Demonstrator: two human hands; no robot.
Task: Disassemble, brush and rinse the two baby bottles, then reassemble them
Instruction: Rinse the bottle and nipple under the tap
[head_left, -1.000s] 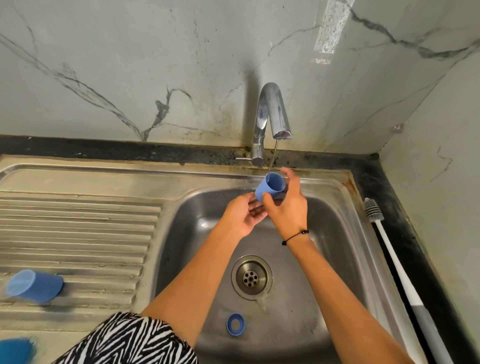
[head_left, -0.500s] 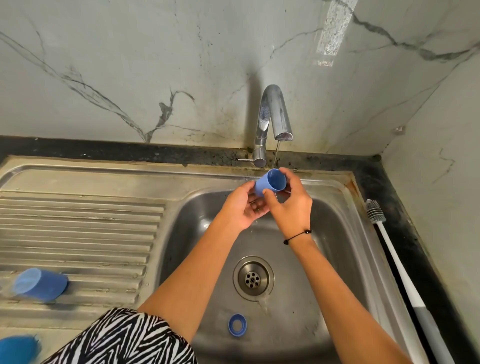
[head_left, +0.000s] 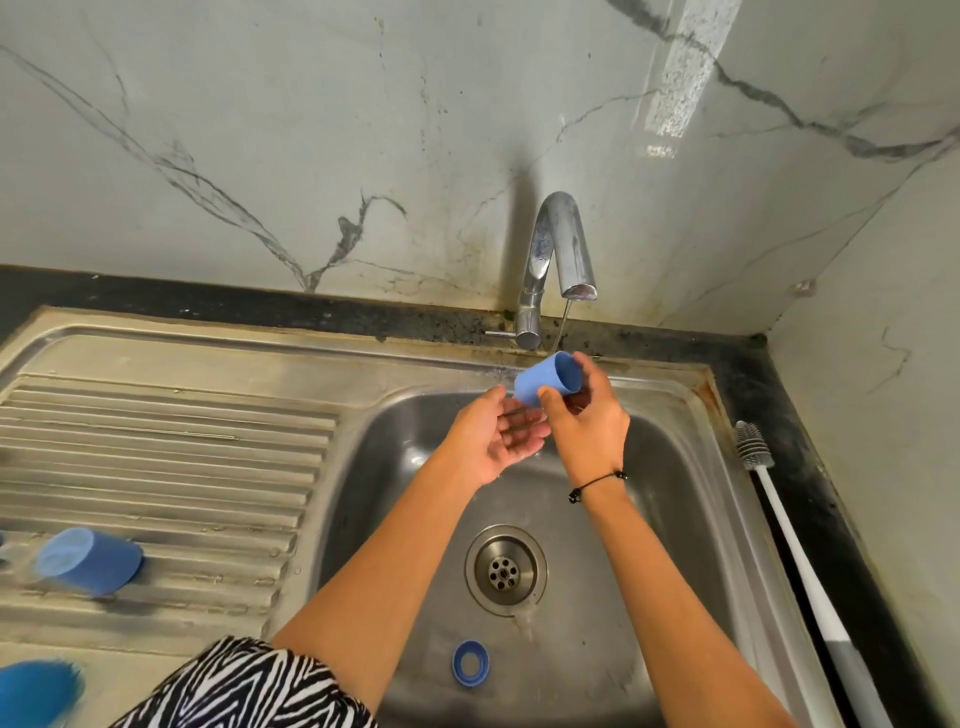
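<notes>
Smooth blue cap (head_left: 548, 383), right hand (head_left: 587, 421) gripping

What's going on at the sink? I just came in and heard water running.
A person is rinsing a small blue cap under a thin stream from the tap. The right hand pinches the cap, tilted open-end up; the left hand is open, palm up, just below it. A blue ring lies in the basin, another blue cap on the drainboard, and a bottle brush on the counter.

marble wall (head_left: 311, 130), black counter edge (head_left: 779, 415), zebra-print garment (head_left: 244, 686).
</notes>
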